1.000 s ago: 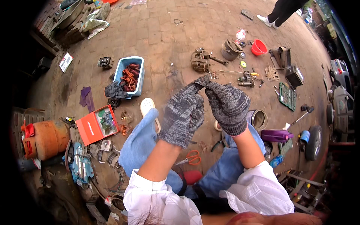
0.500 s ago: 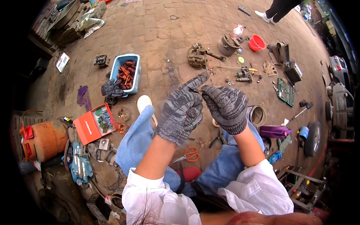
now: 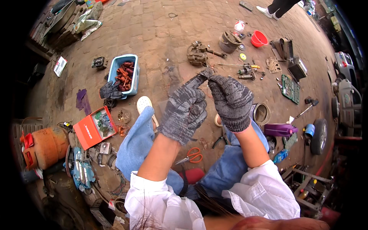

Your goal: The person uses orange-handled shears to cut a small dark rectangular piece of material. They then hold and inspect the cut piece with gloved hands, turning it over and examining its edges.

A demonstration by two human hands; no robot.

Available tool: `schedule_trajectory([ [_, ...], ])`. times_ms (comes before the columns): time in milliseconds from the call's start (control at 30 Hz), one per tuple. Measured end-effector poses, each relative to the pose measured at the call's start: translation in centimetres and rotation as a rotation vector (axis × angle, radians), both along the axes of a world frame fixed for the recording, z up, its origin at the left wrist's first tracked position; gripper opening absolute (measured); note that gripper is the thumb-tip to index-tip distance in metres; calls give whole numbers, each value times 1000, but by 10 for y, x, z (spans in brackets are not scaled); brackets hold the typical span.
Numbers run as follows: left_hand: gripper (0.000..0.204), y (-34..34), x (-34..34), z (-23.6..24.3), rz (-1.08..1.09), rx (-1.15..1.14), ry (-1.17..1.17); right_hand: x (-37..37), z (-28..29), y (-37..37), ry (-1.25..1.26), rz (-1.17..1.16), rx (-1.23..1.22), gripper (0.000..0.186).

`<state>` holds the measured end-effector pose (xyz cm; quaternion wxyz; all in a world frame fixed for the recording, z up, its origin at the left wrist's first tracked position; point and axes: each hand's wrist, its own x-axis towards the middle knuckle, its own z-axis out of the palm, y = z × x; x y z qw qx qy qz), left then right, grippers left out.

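1. The left grip, in a grey-and-black knitted glove, has its forefinger stretched forward and its other fingers curled in; whether it pinches anything small at the tip cannot be told.
2. The right grip, gloved alike, is bent toward the left, thumb and forefinger drawn together; whether something sits between them is hidden too.
3. The two grips meet at their fingertips, above the brick floor and in front of the knees.
4. Nearest ahead of that meeting point is a grimy metal assembly, on the floor just beyond the fingertips and slightly to their left, with neither grip seen touching it.
5. Toward the body, the orange-handled scissors lie between the forearms, with dark-handled pliers to their right; both are apart from the grips.
6. An open tin rests beside the right wrist.
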<state>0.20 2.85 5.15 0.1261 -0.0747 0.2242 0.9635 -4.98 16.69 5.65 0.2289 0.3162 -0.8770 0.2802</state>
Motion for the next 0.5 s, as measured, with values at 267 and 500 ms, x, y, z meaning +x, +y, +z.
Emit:
schedule_trajectory([
  [267,40,2,4,0,-65,22,64,-25,10,15,-694,-139,-613,19],
  [500,41,8,2,15,-34,-945,152,-17,15,12,-926,11,-800,17],
])
